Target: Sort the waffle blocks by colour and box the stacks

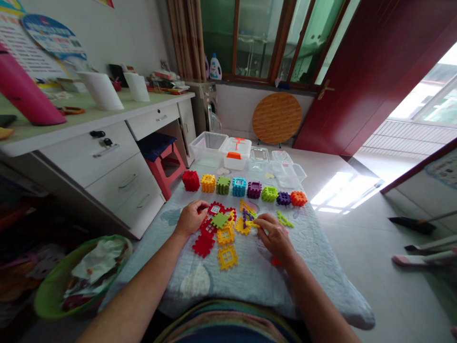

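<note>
"Tiles (225,235), toothed-edged, red, yellow and green, lying flat on the quilted cloth (285,281) in front of the person! Make that heap our clock centre, twelve pointing away. Where are the hands?"

"Left hand (193,219) at ten, fingers bent in at a red tile (215,208); pinch or mere touch, I can't tell. Right hand (274,234) at three, and there thumb and finger pinch a yellow piece (253,224) beside a purple triangle (247,216)!"

"Anything in the way?"

"That right forearm! It partly covers a red scrap (275,261) at four. And a green triangle (284,219) lies just past the knuckles, between two and three."

"And further out?"

"A wall of cubes (239,186), eight of them, running from eleven round to two, right between the heap and the boxes! Clear box (203,145) and orange-latched box (235,162) stand around twelve, trays (288,177) by one."

"Off the table?"

"Stool (162,164) between ten and eleven, close against the desk (117,119). Green basket (48,295) at eight, crumpled stuff inside. Round board (277,118) leaning near one, red door (371,66) beyond it, and a broom (412,225) over at three!"
</note>
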Tool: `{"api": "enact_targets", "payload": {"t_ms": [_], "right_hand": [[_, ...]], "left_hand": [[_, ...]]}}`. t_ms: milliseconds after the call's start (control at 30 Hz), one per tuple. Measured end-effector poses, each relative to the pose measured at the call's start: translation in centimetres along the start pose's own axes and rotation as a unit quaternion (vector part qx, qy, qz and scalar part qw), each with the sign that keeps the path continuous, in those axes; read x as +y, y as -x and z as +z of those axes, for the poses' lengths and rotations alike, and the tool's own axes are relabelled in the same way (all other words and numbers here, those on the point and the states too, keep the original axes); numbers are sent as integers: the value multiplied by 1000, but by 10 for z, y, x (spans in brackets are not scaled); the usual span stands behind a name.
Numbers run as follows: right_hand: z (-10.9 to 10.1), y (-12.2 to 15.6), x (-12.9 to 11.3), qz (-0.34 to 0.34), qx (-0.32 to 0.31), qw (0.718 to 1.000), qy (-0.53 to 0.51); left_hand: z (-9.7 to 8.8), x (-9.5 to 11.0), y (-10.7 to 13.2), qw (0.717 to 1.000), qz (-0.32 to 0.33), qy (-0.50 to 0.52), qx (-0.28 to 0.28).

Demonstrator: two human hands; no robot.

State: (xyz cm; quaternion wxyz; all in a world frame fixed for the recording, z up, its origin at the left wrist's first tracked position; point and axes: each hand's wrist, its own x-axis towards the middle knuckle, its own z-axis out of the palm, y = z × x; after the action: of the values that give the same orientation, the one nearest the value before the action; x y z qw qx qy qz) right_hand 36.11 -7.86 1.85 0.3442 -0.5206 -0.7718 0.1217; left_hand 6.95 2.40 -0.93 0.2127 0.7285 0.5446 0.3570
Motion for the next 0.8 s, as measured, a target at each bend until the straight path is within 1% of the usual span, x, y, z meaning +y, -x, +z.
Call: {"api": "enact_targets", "payload": {"t_ms": [167, 333, 400, 467, 533, 667, 733, 800], "right_hand": [[3, -2, -10, -28, -34, 999, 30], [-7, -4, -22, -51, -150, 986, 51], [-13, -6, -26, -57, -180, 981, 39], [-17, -12, -28, -52, -185, 981, 35], [-15, -20, -26, -31, -174, 983, 58], [1, -36, -15, 10, -165, 978, 126], [9, -41, -10, 9, -167, 977, 136], [14, -42, -6, 3, -151, 980, 130]], "left_hand": [[2, -5, -1, 1000, 9, 2, 0], [4, -9, -1, 1000, 14, 5, 4], [4, -9, -1, 1000, 17, 8, 6], [3, -8, -1, 1000, 18, 10, 7], [3, -7, -1, 1000, 17, 10, 7], [3, -6, -1, 1000, 17, 7, 8], [3, -6, -1, 1000, 18, 8, 7], [2, -5, -1, 1000, 18, 9, 6]]}}
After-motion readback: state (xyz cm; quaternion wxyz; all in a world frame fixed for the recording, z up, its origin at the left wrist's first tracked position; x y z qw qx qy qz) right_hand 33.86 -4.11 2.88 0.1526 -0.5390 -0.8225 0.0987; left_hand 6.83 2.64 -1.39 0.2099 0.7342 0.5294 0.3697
